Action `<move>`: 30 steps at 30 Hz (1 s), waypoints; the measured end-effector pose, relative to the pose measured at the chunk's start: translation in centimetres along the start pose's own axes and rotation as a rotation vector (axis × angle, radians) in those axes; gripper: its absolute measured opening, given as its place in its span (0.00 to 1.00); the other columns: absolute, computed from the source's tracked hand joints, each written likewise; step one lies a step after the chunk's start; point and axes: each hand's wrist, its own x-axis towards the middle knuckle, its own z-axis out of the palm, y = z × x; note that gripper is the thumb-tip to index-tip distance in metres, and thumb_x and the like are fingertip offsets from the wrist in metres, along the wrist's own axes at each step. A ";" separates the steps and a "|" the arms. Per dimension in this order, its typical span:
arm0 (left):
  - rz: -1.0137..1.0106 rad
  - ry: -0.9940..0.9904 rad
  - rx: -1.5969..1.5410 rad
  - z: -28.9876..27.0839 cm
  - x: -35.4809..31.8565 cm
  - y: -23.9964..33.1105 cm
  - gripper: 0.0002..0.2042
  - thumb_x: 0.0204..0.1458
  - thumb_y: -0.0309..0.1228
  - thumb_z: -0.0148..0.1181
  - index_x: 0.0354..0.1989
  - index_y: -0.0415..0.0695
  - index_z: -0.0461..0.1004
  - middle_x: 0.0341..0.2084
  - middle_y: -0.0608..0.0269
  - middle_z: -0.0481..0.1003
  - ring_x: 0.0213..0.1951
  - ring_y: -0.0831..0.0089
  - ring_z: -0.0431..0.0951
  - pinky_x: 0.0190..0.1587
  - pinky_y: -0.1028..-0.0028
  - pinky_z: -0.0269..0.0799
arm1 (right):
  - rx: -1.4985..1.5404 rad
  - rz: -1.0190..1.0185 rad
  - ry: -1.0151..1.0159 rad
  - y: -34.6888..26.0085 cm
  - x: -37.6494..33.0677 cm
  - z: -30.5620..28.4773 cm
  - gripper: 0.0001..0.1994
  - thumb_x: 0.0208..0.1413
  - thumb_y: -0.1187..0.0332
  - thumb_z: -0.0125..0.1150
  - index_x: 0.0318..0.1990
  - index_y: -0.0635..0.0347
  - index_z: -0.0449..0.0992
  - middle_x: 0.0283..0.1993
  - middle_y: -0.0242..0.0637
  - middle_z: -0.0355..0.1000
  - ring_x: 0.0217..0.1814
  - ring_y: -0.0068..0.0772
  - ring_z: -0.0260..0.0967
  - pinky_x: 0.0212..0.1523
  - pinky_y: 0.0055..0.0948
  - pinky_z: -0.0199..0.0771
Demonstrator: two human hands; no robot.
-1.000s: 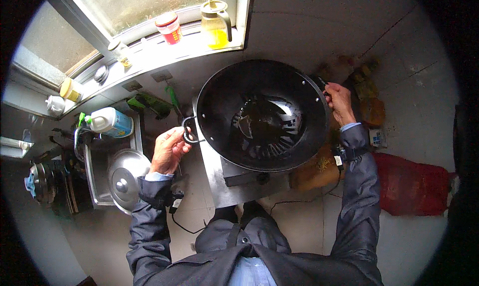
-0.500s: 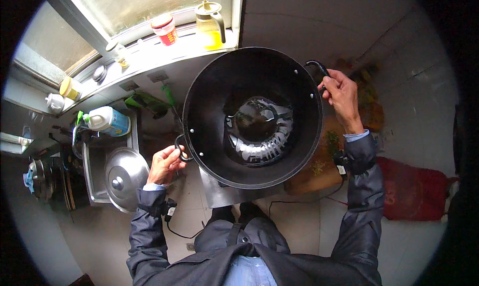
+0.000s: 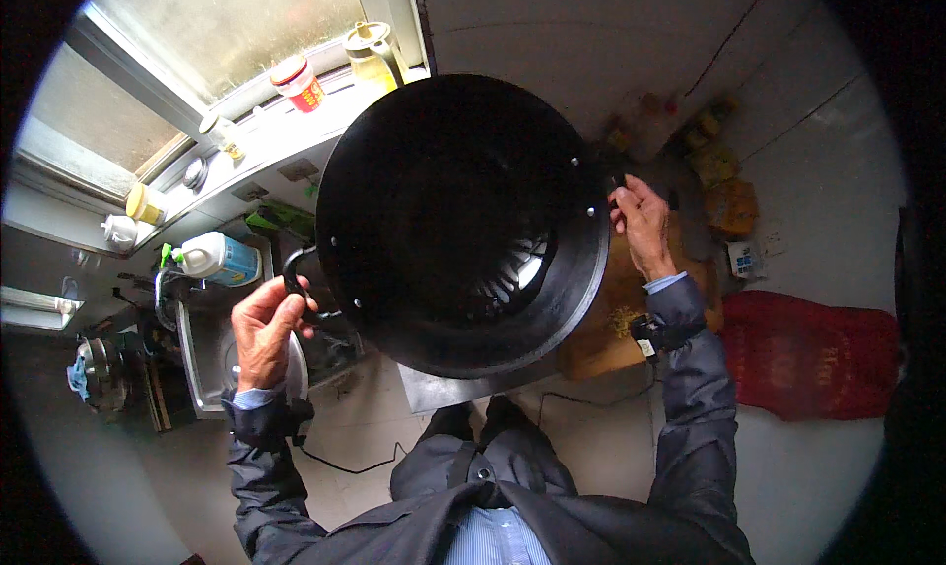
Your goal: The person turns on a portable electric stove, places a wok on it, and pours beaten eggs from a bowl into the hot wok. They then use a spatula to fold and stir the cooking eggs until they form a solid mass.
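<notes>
The window (image 3: 236, 33) is clouded and admits daylight. The white sill (image 3: 261, 136), brightly lit, follows its lower edge. The wall (image 3: 532, 48) is grey, dark-jointed and shaded. The floor (image 3: 370, 417) is pale and tiled, visible beyond the near edge of the metal worktop (image 3: 443, 393).

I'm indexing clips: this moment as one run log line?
black wok: held | left hand: on left handle | right hand: on right handle
</notes>
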 end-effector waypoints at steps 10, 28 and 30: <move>-0.055 0.078 -0.262 2.5 2.2 5.7 0.13 0.65 0.31 0.63 0.51 0.34 0.77 0.31 0.61 0.80 0.26 0.81 0.77 0.27 0.84 0.73 | 0.032 0.264 -0.032 0.0 -0.1 0.1 0.16 0.65 0.68 0.60 0.55 0.69 0.78 0.36 0.29 0.75 0.28 0.15 0.66 0.23 0.18 0.62; -0.195 0.030 -0.429 -1.0 1.8 0.2 0.14 0.64 0.31 0.64 0.51 0.33 0.78 0.33 0.61 0.81 0.27 0.81 0.79 0.31 0.84 0.79 | -0.101 0.202 -0.015 -2.1 1.2 0.8 0.20 0.65 0.68 0.59 0.60 0.73 0.74 0.36 0.35 0.77 0.26 0.19 0.69 0.22 0.20 0.66; -0.218 0.081 -0.383 -1.4 1.6 -1.0 0.13 0.64 0.32 0.65 0.50 0.34 0.79 0.33 0.63 0.81 0.26 0.81 0.79 0.30 0.85 0.79 | -0.070 0.164 -0.019 -2.7 1.0 1.0 0.15 0.65 0.69 0.59 0.53 0.71 0.77 0.34 0.32 0.76 0.25 0.15 0.68 0.21 0.18 0.65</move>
